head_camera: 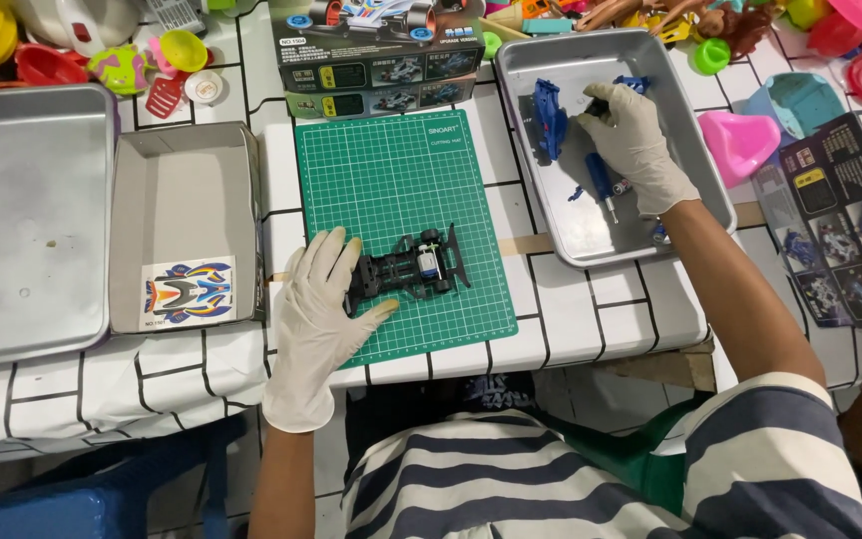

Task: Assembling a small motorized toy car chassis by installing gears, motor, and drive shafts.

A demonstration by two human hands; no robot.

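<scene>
The left hand (319,304) is lying flat and open on the green mat (391,180), pinning the black chassis (409,268) steady; the right hand (636,140) is reaching into the metal tray (551,55), fingers closing round a small dark part (599,104) beside the blue shell (548,118)

A single head-worn camera looks steeply down from just above the person's striped chest, close over the tiled surface (591,319). The green cutting mat (401,200) sits at frame centre, metal trays reach both side edges, and the person's lap fills the bottom edge.
</scene>
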